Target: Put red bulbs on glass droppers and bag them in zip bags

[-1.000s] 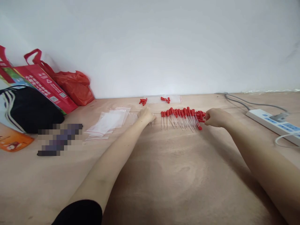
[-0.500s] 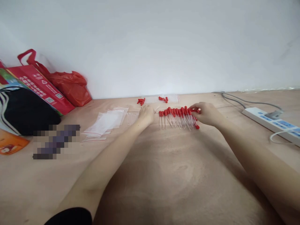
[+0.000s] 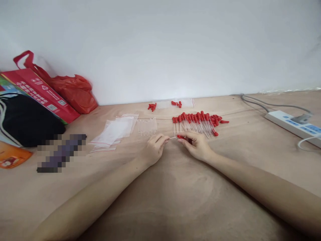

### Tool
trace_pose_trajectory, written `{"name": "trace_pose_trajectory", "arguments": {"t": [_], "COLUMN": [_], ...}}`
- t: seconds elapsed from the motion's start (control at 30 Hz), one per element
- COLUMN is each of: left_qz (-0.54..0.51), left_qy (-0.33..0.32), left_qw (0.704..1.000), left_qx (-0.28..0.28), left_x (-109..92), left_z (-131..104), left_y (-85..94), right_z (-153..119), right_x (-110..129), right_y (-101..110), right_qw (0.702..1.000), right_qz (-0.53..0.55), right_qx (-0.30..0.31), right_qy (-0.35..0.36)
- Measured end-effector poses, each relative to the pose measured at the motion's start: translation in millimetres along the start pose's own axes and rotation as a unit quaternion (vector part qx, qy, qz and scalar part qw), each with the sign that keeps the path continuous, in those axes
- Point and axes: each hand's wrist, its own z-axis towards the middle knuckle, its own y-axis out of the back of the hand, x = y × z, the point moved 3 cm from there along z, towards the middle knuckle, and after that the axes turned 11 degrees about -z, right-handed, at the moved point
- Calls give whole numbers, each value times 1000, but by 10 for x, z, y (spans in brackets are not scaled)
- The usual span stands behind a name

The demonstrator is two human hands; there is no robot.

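Note:
My left hand (image 3: 155, 147) pinches a thin clear tube (image 3: 173, 138) near the middle of the wooden table (image 3: 175, 201). Facing it, my right hand (image 3: 195, 144) grips a red rubber bulb (image 3: 179, 136) close to the tube's end; whether the two touch is too small to tell. Behind my right hand lies a row of clear droppers with red bulbs (image 3: 193, 117). Loose red bulbs (image 3: 216, 119) are heaped at the row's right end. Bare clear tubes (image 3: 146, 126) lie side by side behind my left hand.
Clear zip bags (image 3: 115, 131) are spread at left. Against the wall are small red bulb piles (image 3: 151, 106) on flat bags. A power strip (image 3: 296, 125) with cables sits at right; a red bag (image 3: 75, 93), black bag (image 3: 30, 120) and blurred dark object (image 3: 62, 152) at left.
Both hands have come nearer to me and towards each other. My left hand has left the bare tubes with one tube, and my right hand has left the bulb heap with one bulb.

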Motion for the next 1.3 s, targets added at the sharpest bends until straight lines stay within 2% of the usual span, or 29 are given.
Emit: {"name": "trace_pose_trajectory", "arguments": {"t": [0.3, 0.53, 0.77, 0.93, 1.3], "left_qz": [-14, 0, -1, 25, 102], "left_qy": [-10, -47, -68, -84, -83], "left_qw": [1000, 999, 997, 996, 988], "left_qx": [4, 1, 23, 29, 79], "left_x": [3, -5, -27, -74, -74], "left_z": [-4, -1, -3, 2, -30], "left_y": [7, -1, -14, -9, 3], "right_z": [-18, -12, -41, -60, -77], "right_x": [-16, 31, 52, 86, 114], "right_y": [-20, 5, 13, 25, 20], "right_qw": [999, 998, 996, 993, 987], "right_qz": [17, 34, 15, -10, -47], "right_qx": [31, 30, 26, 10, 38], "right_qy": [7, 42, 82, 113, 152]}}
